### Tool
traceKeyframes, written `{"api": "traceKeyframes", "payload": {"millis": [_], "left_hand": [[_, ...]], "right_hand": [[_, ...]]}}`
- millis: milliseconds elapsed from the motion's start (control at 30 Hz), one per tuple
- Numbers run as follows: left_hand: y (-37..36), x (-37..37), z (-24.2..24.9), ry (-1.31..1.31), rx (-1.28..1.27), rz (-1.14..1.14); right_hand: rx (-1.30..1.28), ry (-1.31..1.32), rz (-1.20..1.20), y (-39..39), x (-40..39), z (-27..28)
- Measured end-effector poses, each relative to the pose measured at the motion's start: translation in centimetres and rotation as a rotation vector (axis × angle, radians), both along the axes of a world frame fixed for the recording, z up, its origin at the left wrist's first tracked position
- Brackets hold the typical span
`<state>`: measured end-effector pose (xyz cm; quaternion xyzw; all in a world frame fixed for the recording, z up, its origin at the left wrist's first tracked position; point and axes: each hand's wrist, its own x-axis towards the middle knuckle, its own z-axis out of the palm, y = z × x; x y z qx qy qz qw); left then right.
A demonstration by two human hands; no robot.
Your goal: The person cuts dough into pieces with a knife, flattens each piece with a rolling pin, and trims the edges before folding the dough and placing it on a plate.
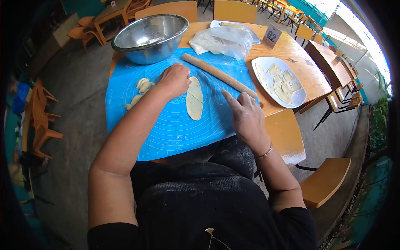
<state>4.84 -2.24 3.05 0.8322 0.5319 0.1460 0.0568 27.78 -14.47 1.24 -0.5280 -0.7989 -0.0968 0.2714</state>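
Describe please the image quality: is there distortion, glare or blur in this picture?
Head view: strong fisheye distortion, with dark corners and the wooden table edges bent; daylight glare washes out the upper right corner; bright reflections inside the metal bowl; the centre is sharp, with the rolled dough, the left hand and the right hand clear on the blue mat.

We record a wooden table [291,52] carrying a blue silicone mat [166,125], steel mixing bowl [150,37], clear plastic bag [221,41], two white plates [262,64], and a number card [271,35] marked 02.
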Motion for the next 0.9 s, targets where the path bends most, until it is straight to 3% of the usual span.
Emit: {"api": "traceKeyframes", "payload": {"millis": [267, 533, 600, 633, 700, 833, 900], "left_hand": [[1.1, 0.1, -0.3, -0.108, -0.132, 0.061], [-1.7, -1.1, 4.4, -0.536, -0.536, -0.321], [-3.0, -0.7, 5.9, -0.584, -0.597, -0.361], [-3.6, -0.4, 6.6, -0.635, -0.659, -0.395], [-4.4, 0.2, 7.2, -0.627, -0.644, -0.407], [-6.1, 1.4, 8.4, -0.605, -0.551, -0.334], [-6.2, 1.7, 8.3, -0.672, -0.522, -0.318]], "right_hand": [[0.032, 0.087, 0.031, 1.5, 0.0, -1.2], [-0.127, 0.417, 0.144, 2.2, -0.2, 2.9], [-0.278, 0.578, 0.392, 2.6, -0.8, 4.2], [-0.275, 0.578, 0.390, 2.9, -1.0, 4.2], [-0.530, 0.845, 0.677, 3.2, -1.5, 4.3], [-0.728, 1.053, 0.726, 3.2, -1.8, 5.0], [-0.871, 1.137, 0.615, 3.1, -0.6, 5.5]]}}
